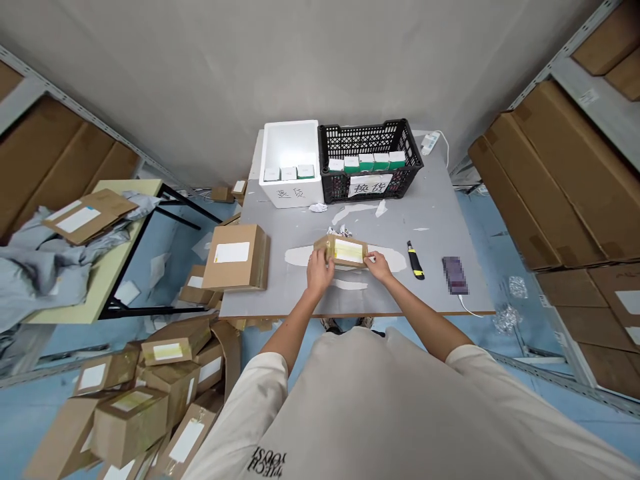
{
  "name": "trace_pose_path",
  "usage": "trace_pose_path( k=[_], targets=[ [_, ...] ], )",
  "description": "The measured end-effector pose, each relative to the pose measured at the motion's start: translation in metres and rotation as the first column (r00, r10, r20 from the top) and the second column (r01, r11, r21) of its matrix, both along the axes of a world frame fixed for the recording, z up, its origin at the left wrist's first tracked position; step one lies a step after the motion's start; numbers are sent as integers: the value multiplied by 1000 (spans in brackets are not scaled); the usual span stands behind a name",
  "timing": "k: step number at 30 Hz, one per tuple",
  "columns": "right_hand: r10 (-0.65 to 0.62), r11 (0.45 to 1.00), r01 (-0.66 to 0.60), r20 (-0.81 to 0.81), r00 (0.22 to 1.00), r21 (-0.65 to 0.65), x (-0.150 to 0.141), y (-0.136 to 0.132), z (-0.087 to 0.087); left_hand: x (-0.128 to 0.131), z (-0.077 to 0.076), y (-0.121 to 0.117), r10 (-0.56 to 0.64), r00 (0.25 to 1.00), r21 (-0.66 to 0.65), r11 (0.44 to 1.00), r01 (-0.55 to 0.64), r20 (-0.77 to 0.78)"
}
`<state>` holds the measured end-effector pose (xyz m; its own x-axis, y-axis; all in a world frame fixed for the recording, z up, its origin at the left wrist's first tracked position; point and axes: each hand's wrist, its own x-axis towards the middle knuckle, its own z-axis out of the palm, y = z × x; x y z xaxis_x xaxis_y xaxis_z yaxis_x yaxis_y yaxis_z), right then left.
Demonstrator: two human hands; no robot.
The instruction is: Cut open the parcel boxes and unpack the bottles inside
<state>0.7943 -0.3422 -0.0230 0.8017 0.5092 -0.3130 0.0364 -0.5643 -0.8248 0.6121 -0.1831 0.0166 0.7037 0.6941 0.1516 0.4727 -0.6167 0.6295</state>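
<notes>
A small cardboard box [347,251] with a white label and yellowish tape lies at the middle of the grey table [260,303]. My left hand [319,270] grips its left end, fingers bent over the near edge. At the right end, my right hand [379,265] pinches the corner between thumb and fingers. Crumpled paper scraps [340,231] lie just behind the box. To the right of my right hand rests a black and yellow box cutter [415,260]. A bigger taped cardboard box [235,257] stands to the left of my left hand.
At the table's back stand a white foam box [293,193] and a black plastic crate [373,187], both holding small white-and-green boxes. A phone [455,275] on a cable lies at right. Several cardboard parcels [170,373] are heaped on the floor at left; a side table [125,247] holds grey mailers.
</notes>
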Motion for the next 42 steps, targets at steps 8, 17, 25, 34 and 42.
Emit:
trace_pose_path(
  k=[8, 17, 25, 34, 42],
  targets=[
    [12, 996, -10, -23, 1000, 83, -5, 2, -3, -18, -37, 10, 90, 996, -235, 967, -94, -26],
    [-30, 1000, 30, 51, 998, 1, 23, -53, 1, 14, -60, -26, -68, 997, -268, 961, 73, 29],
    [11, 998, -13, 37, 999, 68, 30, -60, -13, 15, -59, -30, -49, 999, -282, 958, 47, -1],
    [0, 1000, 0, 48, 999, 14, 70, -99, -46, 24, -35, -44, -142, 981, 23, 989, 147, -134],
    [60, 870, 43, 191, 980, -492, 119, -147, -79, 38, -33, -75, -285, 921, 57, 949, 310, -265]
  ],
)
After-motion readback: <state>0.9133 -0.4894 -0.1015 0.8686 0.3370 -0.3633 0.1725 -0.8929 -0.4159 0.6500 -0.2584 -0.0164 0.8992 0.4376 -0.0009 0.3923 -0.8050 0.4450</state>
